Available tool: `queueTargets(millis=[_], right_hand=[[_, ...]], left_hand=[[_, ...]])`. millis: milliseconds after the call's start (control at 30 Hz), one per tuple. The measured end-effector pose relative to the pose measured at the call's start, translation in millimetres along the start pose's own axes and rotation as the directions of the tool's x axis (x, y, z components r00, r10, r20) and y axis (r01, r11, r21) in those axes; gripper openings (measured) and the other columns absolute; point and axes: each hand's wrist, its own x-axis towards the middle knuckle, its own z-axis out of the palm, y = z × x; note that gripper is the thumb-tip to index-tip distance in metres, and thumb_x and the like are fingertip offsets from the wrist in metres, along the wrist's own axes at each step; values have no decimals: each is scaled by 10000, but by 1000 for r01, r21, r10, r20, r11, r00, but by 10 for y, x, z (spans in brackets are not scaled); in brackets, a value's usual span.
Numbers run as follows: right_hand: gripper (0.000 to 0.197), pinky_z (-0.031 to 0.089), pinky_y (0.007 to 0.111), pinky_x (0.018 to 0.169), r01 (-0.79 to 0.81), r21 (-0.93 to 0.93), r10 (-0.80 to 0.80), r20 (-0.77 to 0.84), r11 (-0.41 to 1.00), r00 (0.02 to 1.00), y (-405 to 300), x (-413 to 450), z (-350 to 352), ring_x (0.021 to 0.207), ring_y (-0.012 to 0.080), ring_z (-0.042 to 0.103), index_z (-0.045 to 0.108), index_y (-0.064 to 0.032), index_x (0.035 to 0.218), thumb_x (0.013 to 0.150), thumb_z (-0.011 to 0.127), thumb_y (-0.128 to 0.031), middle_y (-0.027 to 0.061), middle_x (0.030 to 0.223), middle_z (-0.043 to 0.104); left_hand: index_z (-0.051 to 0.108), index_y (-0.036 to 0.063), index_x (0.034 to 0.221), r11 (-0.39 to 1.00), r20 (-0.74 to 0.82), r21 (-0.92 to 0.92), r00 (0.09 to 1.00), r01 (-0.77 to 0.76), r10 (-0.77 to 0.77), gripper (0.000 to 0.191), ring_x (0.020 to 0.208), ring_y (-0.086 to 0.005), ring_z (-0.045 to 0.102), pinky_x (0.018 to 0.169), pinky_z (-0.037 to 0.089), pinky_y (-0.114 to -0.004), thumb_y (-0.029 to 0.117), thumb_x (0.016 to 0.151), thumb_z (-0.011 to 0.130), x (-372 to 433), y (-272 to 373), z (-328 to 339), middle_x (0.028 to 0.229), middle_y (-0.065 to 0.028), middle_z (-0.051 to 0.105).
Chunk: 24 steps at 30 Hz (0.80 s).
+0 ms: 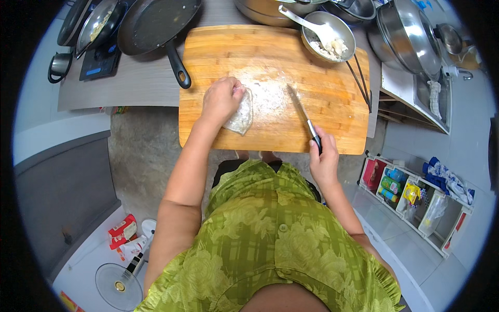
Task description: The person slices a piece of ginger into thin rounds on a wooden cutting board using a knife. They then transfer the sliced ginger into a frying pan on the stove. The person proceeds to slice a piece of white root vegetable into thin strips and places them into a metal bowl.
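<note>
My left hand [222, 96] is closed on the upper edge of a limp, pale, partly see-through piece [241, 117], possibly a wet cloth or skin. That piece lies on the left half of a wooden cutting board [269, 138]. In my right hand [325, 158] is the black handle of a kitchen knife [301, 104]. Its blade points up and left, with the tip close to the board's middle, where the wood looks wet and whitish. At the board's far right stands a small metal pan [347, 29] with a thin two-rod handle, holding chopped white food [334, 47] and a white spoon [308, 23].
A black frying pan [156, 27] sits beyond the board's left corner, its handle overlapping the board. A kitchen scale [100, 64] is further left. Large metal pots [413, 37] stand at the right, near a sink [427, 93]. A rack [413, 202] of bottles is below right.
</note>
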Motion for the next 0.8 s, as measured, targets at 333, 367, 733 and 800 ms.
queueTargets(millis=[333, 367, 733, 800], right_hand=[[377, 516, 442, 839, -49, -32, 45, -93, 998, 995, 69, -81, 73, 948, 400, 630, 594, 16, 1309, 935, 608, -24, 232, 1063, 614], [377, 516, 441, 839, -64, -47, 59, -88, 997, 994, 62, -55, 75, 950, 400, 630, 595, 12, 1310, 935, 610, -26, 229, 1065, 615], [357, 530, 392, 832, 23, -21, -24, -25, 1000, 999, 57, -149, 19, 947, 330, 651, 678, -67, 1258, 903, 661, -31, 153, 1045, 655], [350, 528, 377, 855, -32, 66, 38, -95, 997, 995, 125, -185, -6, 956, 311, 658, 675, -54, 1261, 912, 657, -31, 157, 1064, 662]], left_hand=[[663, -3, 955, 969, 96, -190, 985, 158, -142, 214, 686, -191, 604, 666, 495, -354, 211, 949, 673, 85, -250, -74, 751, -83, 648], [661, -4, 964, 976, 93, -165, 987, 144, -130, 209, 673, -148, 579, 643, 485, -336, 204, 954, 674, 78, -214, -84, 742, -53, 632], [690, 2, 1041, 965, 154, -188, 976, 183, -156, 247, 770, -260, 677, 746, 530, -375, 174, 874, 749, 11, -204, -148, 855, -151, 701], [688, -2, 1055, 976, 81, -182, 991, 116, -103, 251, 842, -272, 684, 797, 534, -379, 149, 866, 754, -32, -85, -166, 925, -163, 707]])
